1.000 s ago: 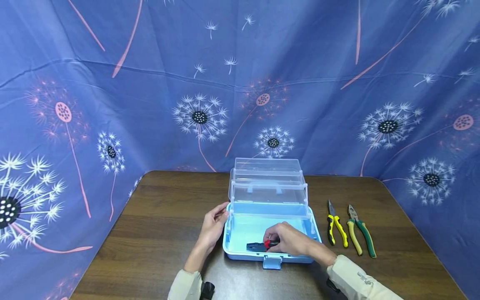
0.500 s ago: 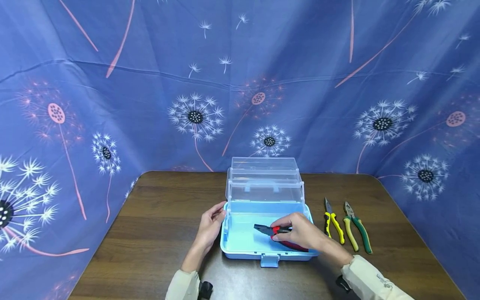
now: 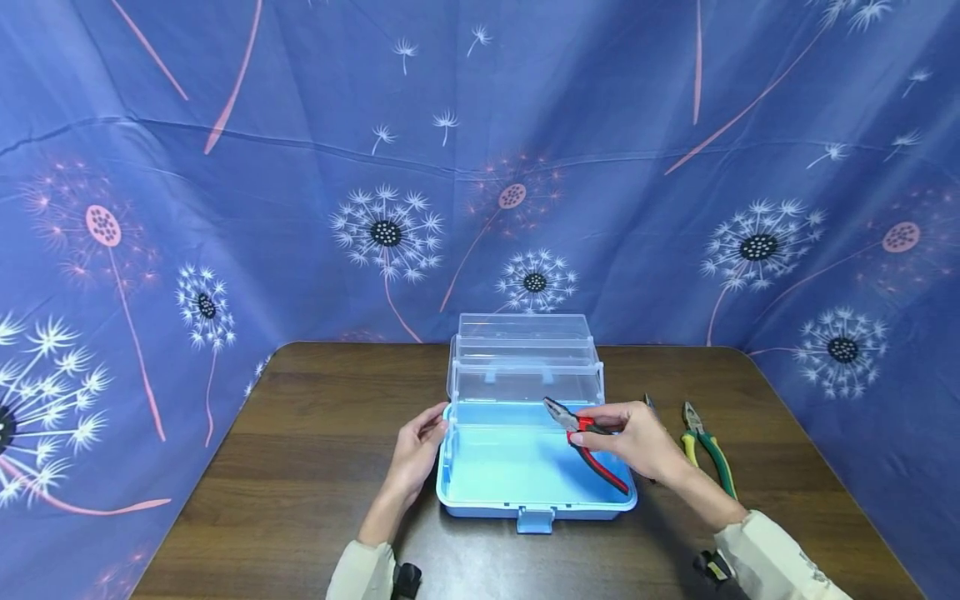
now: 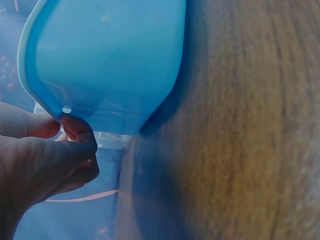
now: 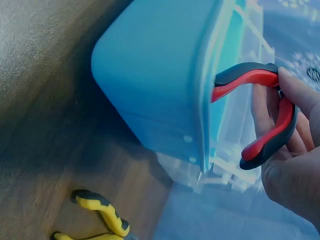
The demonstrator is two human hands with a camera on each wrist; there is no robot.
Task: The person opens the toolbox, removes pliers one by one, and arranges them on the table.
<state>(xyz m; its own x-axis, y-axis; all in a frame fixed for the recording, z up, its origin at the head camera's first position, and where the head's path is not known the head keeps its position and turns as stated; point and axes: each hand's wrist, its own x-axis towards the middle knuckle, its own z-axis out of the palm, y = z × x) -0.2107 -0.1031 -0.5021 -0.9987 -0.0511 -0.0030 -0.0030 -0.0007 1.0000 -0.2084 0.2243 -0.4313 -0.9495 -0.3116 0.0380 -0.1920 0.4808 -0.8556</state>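
Note:
A light blue toolbox (image 3: 480,509) stands on the table, its see-through lid and trays folded back. My left hand (image 3: 415,454) pinches the box's left rim near the back, thumb and index finger meeting at the edge in the left wrist view. Over the box's right side, my right hand (image 3: 641,440) holds red and black combination pliers (image 3: 602,472) by the handles near the pivot. Their metal jaws point up and left, and the handles (image 5: 247,80) are spread. Inside the box, the bare floor is visible below the pliers.
Right of the box lie pliers with green and yellow handles (image 3: 722,467). Yellow and black pliers (image 5: 102,210) lie beside the box, mostly hidden by my right hand in the head view. A blue dandelion-print cloth (image 3: 300,250) hangs behind the table (image 3: 315,433).
The right hand has lifted the red and black pliers from the box floor, moving up and to the right. My left hand stays at the rim. The view has shifted slightly.

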